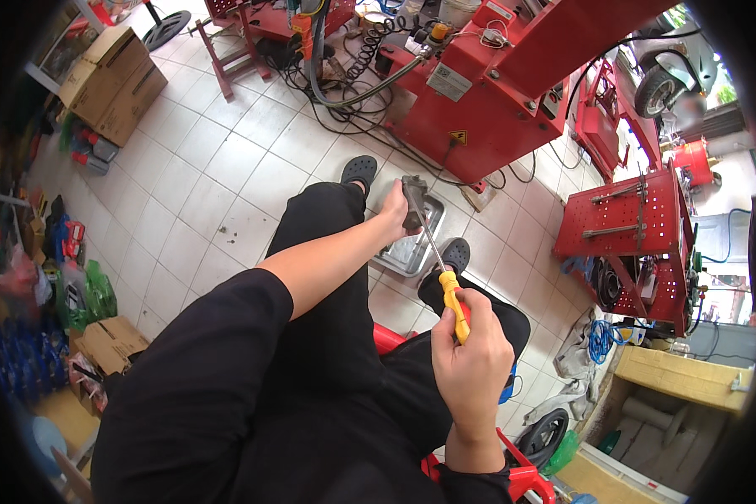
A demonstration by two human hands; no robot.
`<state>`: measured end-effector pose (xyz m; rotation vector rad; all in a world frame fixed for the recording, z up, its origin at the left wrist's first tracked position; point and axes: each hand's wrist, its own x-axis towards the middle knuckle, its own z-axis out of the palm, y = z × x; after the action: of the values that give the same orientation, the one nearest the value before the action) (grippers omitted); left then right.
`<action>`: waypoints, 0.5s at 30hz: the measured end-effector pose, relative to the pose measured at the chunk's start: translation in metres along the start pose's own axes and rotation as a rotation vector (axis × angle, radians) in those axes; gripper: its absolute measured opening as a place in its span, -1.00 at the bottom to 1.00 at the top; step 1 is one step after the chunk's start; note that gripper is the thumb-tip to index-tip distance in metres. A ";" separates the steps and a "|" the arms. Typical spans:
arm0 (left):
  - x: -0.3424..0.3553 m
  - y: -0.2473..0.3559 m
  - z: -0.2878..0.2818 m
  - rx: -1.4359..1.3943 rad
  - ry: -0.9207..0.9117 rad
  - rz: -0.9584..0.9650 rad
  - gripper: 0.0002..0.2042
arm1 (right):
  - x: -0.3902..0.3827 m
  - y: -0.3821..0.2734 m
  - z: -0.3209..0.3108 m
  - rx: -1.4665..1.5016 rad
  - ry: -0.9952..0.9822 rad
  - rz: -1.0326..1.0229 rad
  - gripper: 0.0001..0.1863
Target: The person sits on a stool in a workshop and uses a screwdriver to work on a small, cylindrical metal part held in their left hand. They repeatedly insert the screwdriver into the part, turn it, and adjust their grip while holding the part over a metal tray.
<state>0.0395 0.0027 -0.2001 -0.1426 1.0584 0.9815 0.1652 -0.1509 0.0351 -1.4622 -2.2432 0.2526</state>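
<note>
1. Left hand (392, 210), upper centre of the frame: grip closed around a grey metal part (412, 188); fingers partly hidden behind it, so their exact placement cannot be told.
2. Metal part: held near the upper centre, above a shallow metal tray (405, 255); in this view it overlaps the tray's upper left portion.
3. Right hand (476, 357), right of centre in the lower half: grip wrapped around the yellow-and-red handle of a screwdriver (449, 290), thumb lying along the handle.
4. Screwdriver: shaft slants up and left from the handle to the metal part. Tip meets or overlaps the part in view; true contact, or any depth of insertion, cannot be told.
5. Tray: rests on the pale tiled floor (202, 197), between two dark perforated clogs (361, 171) worn by the person. Silvery interior, rounded corners.
6. Clothing: black sleeves and black trousers; knees apart, the forearms coming in from the lower part of the frame.
7. Upper centre to upper right: large red machine (475, 122), with dark cables (357, 113) tangled on the floor at its left.
8. Right side: red perforated cart (617, 218); blue coiled cord (603, 339) below it.
9. Upper left: cardboard box (116, 88). Lower left: green plastic bag (101, 290).
</note>
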 end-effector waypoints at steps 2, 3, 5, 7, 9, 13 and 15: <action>-0.001 0.000 -0.001 0.002 0.018 0.019 -0.38 | -0.002 -0.003 0.008 0.032 0.001 0.019 -0.76; -0.001 0.000 -0.002 0.009 0.022 0.025 -0.37 | -0.003 -0.004 0.012 0.048 0.005 0.030 -0.76; 0.001 0.001 -0.003 0.016 0.027 0.023 -0.37 | -0.004 -0.004 0.018 0.038 0.018 -0.037 -0.77; 0.005 0.001 -0.004 0.017 0.032 0.007 -0.37 | -0.003 -0.005 0.020 0.024 0.016 -0.106 -0.78; 0.005 0.002 -0.003 -0.017 0.016 0.003 -0.37 | -0.004 -0.007 0.015 0.009 -0.064 -0.097 -0.77; 0.007 0.006 -0.007 0.049 0.067 0.021 -0.38 | -0.001 -0.003 0.005 -0.061 -0.171 -0.170 -0.74; 0.011 0.004 -0.005 0.039 0.030 0.008 -0.42 | 0.000 -0.002 0.002 -0.077 -0.166 -0.161 -0.73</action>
<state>0.0343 0.0092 -0.2105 -0.1214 1.1054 0.9680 0.1632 -0.1515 0.0341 -1.3318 -2.5149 0.2467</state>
